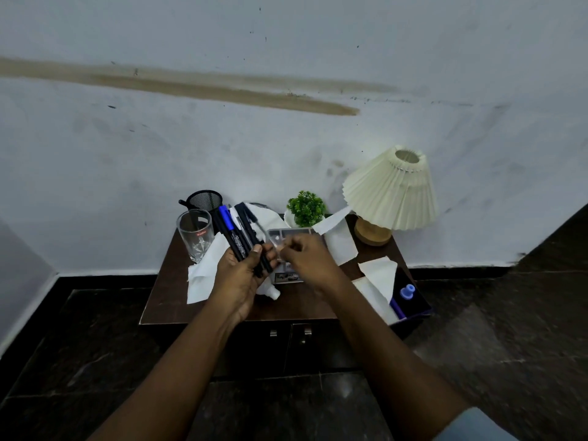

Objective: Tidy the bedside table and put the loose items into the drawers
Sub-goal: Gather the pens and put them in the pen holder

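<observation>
My left hand point(245, 275) is closed around a bundle of markers and pens point(237, 232), black ones and one with a blue cap, held upright above the dark wooden bedside table point(165, 300). My right hand point(305, 256) pinches the lower end of a clear-barrelled pen point(264, 232) beside that bundle. Both hands hover over the middle of the tabletop. Below the top, two closed cabinet fronts with small metal handles point(273, 333) face me.
A black mesh pen cup point(203, 200) and a drinking glass point(194, 233) stand at the back left. White tissues point(200, 278), a small grey box point(288, 276), a potted plant point(306, 207), a pleated lamp point(393, 189) and a tissue box with a blue item point(407, 292) crowd the top.
</observation>
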`<state>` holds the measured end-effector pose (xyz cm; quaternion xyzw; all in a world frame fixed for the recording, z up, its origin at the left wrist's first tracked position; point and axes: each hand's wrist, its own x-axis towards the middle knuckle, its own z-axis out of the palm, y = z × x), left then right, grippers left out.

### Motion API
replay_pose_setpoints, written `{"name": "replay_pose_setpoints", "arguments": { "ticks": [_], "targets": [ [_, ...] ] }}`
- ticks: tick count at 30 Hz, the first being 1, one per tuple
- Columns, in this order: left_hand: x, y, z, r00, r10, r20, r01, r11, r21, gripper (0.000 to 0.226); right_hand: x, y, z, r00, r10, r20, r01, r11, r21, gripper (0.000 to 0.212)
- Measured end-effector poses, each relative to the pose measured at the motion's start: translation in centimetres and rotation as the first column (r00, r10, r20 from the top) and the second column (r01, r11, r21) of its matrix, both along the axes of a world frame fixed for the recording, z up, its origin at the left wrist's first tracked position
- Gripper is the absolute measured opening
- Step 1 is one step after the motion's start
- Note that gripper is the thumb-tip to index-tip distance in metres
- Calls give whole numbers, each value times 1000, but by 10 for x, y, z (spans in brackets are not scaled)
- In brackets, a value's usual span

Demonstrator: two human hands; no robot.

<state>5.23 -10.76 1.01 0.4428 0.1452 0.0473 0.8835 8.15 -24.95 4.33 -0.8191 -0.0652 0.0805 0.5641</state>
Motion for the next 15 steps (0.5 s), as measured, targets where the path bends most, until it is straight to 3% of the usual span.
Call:
{"name": "replay_pose_setpoints", "arguments": {
  "ticks": [4,7,9,15],
  "targets": [
    [1,2,-1,998,59,-31,-58,997,41,12,-3,12,-1,997,40,70,-29,989,-142,10],
    [0,4,-2,998,66,-20,-65,997,32,16,-6,17,1,988,99,118,-68,969,-235,23],
    [-1,7,-2,998,67,-11,-66,997,44,17,-8,20,2,980,143,136,-103,958,-267,14],
    [-4,14,-3,997,77,-1,-75,972,222,13,-11,25,1,965,211,159,-152,936,-318,6]
  ]
}}
